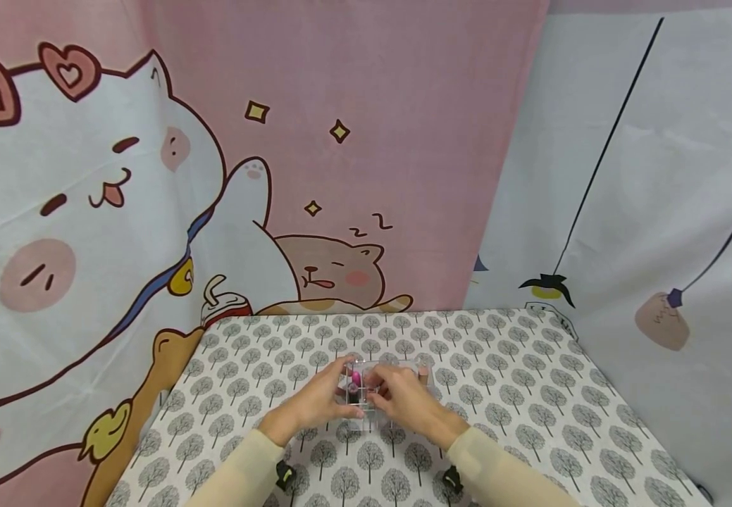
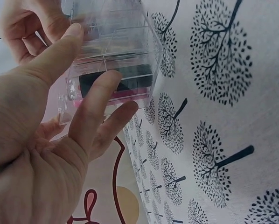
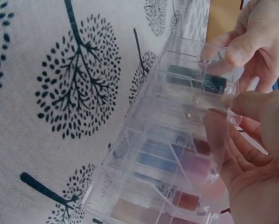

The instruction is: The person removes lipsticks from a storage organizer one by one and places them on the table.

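Note:
A clear acrylic organizer [image 1: 383,374] with several compartments sits mid-table on the tree-print cloth [image 1: 518,394]. Both hands grip it, one at each end. My left hand [image 1: 323,398] has its thumb on the top edge and its fingers curled along the side of the organizer [image 2: 123,51]. A black lipstick [image 2: 118,79] and a pink one [image 2: 130,96] lie inside. My right hand [image 3: 219,149] holds the other end of the organizer [image 3: 167,158], thumb on the rim. The left hand [image 3: 254,42] shows at the far end. Pink and brownish tubes fill the near cells.
A cartoon cat curtain [image 1: 150,176] hangs right behind the table, and a pale curtain [image 1: 657,176] hangs to the right. The table's left edge [image 1: 172,394] and right edge [image 1: 619,401] slope toward me. Black wrist straps [image 1: 284,476] sit on both sleeves.

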